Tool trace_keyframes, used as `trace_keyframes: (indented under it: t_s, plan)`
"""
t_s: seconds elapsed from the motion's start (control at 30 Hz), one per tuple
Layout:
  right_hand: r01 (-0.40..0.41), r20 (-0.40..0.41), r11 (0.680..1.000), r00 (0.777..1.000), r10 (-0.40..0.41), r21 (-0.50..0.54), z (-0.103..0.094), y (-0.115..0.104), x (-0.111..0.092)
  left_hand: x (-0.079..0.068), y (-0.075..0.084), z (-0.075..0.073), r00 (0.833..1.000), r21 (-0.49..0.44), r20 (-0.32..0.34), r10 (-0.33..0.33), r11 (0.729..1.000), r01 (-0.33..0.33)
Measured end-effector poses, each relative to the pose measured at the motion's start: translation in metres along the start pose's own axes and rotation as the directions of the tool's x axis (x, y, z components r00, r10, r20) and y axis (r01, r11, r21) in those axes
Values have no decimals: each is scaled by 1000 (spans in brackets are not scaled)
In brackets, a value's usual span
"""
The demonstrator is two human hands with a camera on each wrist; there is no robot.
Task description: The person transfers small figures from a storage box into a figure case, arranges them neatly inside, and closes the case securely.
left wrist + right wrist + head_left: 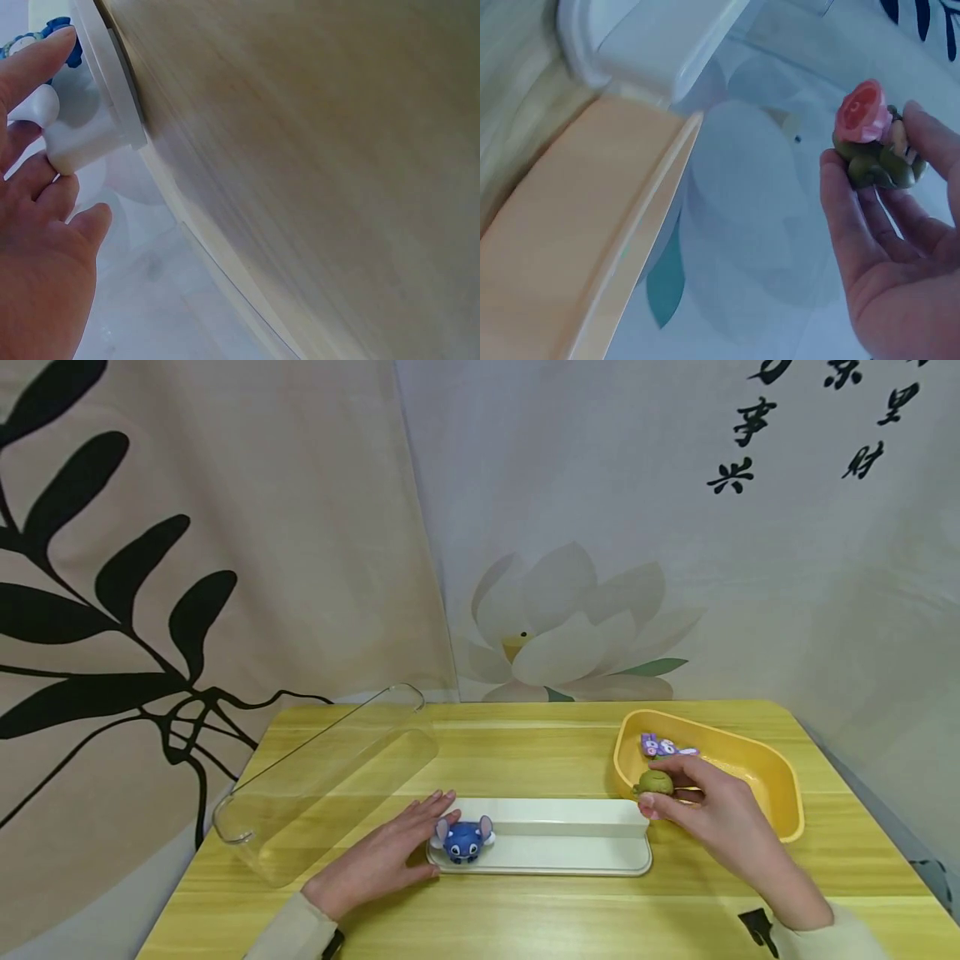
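A white two-level stand (562, 852) lies on the table, with a blue big-eared figurine (462, 841) on its left end. My left hand (390, 852) rests against that end, fingers behind the figurine and thumb at the front corner. In the left wrist view, the hand's digits (45, 67) reach around the stand's end (97, 127). My right hand (712, 810) pinches a green figurine (655, 782) between thumb and fingers, above the tray's near left edge. The right wrist view shows a pink flower-like part (861, 112) on this figurine.
A yellow tray (783, 777) at the right holds purple figures (666, 746), partly hidden by my right hand. On the left lies a clear long cover (330, 785), across the table's left edge. A printed curtain (300, 527) hangs behind the table.
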State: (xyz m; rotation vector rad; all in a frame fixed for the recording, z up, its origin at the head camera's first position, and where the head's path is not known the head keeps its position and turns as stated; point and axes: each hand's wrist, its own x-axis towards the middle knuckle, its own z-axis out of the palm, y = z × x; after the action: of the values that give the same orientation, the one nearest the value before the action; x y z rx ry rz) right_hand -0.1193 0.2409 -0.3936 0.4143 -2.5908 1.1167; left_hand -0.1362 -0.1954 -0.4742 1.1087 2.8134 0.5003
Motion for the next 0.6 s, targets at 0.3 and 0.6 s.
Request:
trace_keyframes:
  t_s: [0.3,0.6]
  plan:
    - [63,28,998,998,-64,12,17,-21,-4,-1,1,0,1000,-5,2,-10,1000,10]
    - [68,55,997,996,-70,30,35,-34,-7,-1,1,-1,1000,12,8,-10,1000,10]
